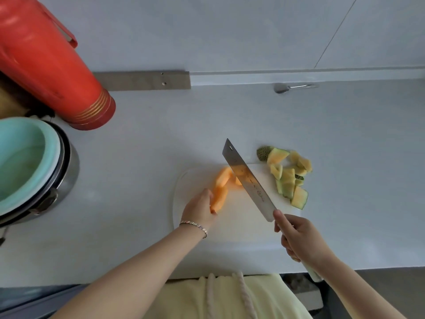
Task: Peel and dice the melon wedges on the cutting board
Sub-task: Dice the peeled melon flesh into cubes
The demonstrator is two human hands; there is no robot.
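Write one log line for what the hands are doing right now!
left hand: holds peeled melon wedges on cutting board | right hand: cleaver over melon | rind pile: right | stage: dicing

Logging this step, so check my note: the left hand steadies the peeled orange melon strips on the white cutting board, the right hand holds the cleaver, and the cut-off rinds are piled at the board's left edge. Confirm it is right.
One detail is wrong. The rinds are piled at the right edge of the cutting board, not the left, as the head view shows. The rest stands: the left hand steadies the peeled melon strips, and the right hand holds the cleaver.
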